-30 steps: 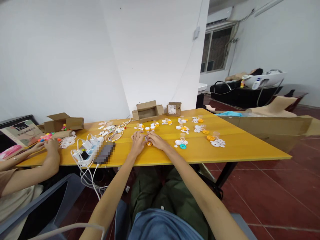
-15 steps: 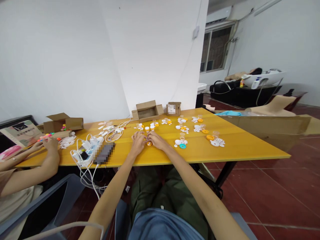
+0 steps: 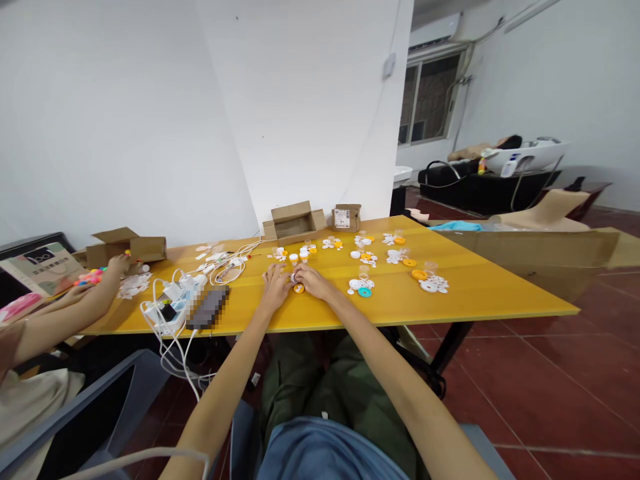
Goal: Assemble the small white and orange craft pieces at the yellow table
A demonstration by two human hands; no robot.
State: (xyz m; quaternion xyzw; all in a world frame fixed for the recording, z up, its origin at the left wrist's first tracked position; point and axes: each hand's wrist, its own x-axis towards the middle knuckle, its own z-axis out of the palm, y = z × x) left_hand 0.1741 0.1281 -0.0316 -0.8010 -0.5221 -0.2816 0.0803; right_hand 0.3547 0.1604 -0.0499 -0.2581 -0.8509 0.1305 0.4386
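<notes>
My left hand (image 3: 277, 285) and my right hand (image 3: 310, 281) meet over the table near its front edge. Their closed fingers hold a small white round part (image 3: 294, 278) between them, mostly hidden by the fingertips. Just below it on the table lies an orange ring-shaped part (image 3: 299, 289). Beyond my fingers stand two small white pieces with orange, one a white-topped piece (image 3: 293, 258) and the other a similar piece (image 3: 304, 256). To the right of my right hand is a group of white discs and a clear cup with a teal ring (image 3: 365, 292).
Several clusters of white discs, clear cups and orange rings (image 3: 419, 274) spread to the right. An open cardboard box (image 3: 290, 230) and a smaller box (image 3: 346, 218) stand behind. Left are a power strip (image 3: 173, 313), cables and a co-worker's hand (image 3: 119, 263) at another box (image 3: 147, 248).
The co-worker's hand has moved from the colourful pieces to the cardboard box at the left. My hands stay nearly in place, with slightly more of the white part showing.
</notes>
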